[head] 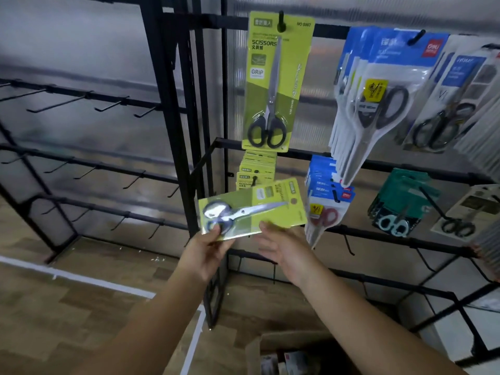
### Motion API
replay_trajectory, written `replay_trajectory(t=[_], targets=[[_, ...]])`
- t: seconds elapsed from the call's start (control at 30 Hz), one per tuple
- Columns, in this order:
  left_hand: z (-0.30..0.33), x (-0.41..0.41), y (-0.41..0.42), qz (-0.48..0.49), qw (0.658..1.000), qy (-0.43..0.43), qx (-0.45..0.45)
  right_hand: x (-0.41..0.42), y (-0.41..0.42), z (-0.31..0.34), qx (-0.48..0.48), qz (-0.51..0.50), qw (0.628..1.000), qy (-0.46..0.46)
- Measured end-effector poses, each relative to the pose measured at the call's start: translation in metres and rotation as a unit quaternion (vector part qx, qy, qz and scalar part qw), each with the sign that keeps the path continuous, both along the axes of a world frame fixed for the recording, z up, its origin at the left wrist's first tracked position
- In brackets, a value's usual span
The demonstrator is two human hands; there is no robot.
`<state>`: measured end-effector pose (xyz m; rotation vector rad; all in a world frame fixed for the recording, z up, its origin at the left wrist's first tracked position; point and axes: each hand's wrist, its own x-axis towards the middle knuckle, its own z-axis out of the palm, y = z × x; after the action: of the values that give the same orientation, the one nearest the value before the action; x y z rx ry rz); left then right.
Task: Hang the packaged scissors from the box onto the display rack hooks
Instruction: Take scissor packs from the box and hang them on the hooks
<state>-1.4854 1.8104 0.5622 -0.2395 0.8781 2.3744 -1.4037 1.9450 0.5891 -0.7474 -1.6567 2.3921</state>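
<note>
A green scissors pack (270, 209) lies sideways in front of the black display rack (186, 147). My left hand (209, 246) pinches its handle end at the lower left. My right hand (281, 246) sits just below the pack's lower edge, fingers straight, thumb tip touching the card. Above, one green scissors pack (276, 82) hangs upright on the top hook (281, 21). A stack of the same green packs (257, 171) hangs on the hook row behind the held pack. The cardboard box (284, 350) stands open on the floor below.
White-and-blue scissors packs (378, 104) hang to the right, with more blue packs (327, 196), teal packs (400, 207) and a beige pack (470, 212) lower down. Bare hooks (108, 106) line the left rack section. Wooden floor with a white line (81, 280) lies below.
</note>
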Motion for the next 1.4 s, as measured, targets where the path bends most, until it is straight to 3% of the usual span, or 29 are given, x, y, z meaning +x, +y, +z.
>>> replay_trajectory(t=[0.1,0.17,0.23,0.3,0.43,0.63,0.83,1.0,1.17,1.27,1.4], targets=[[-0.005,0.007,-0.001,-0.064,0.993,0.036,-0.096,-0.016,-0.007,0.008,0.017,-0.121,0.989,0.084],[-0.012,0.006,-0.006,-0.074,0.958,0.098,-0.26,-0.024,0.0,0.009,0.142,-0.154,0.971,0.118],[-0.017,0.001,-0.012,-0.062,0.865,0.223,-0.445,-0.029,0.007,0.006,0.32,-0.119,0.93,0.139],[-0.015,-0.004,-0.014,-0.074,0.751,0.343,-0.559,-0.034,0.009,0.001,0.457,-0.043,0.882,0.108],[0.0,-0.015,-0.005,-0.114,0.572,0.494,-0.645,-0.047,0.014,-0.014,0.541,0.048,0.839,0.028],[0.015,-0.019,0.013,-0.191,0.469,0.577,-0.641,-0.075,0.02,-0.003,0.575,0.047,0.812,-0.09],[0.012,-0.024,0.032,-0.239,0.437,0.575,-0.649,-0.075,0.031,0.001,0.628,0.11,0.75,-0.178],[-0.016,-0.014,0.056,-0.326,0.413,0.556,-0.643,-0.029,0.054,-0.04,0.646,0.18,0.704,-0.233],[-0.063,0.012,0.075,-0.403,0.391,0.502,-0.658,0.021,0.081,-0.091,0.546,0.22,0.75,-0.301],[-0.097,0.033,0.079,-0.421,0.415,0.45,-0.669,0.053,0.095,-0.125,0.528,0.252,0.746,-0.32],[-0.151,0.073,0.09,-0.46,0.431,0.393,-0.67,0.109,0.117,-0.178,0.476,0.25,0.769,-0.345]])
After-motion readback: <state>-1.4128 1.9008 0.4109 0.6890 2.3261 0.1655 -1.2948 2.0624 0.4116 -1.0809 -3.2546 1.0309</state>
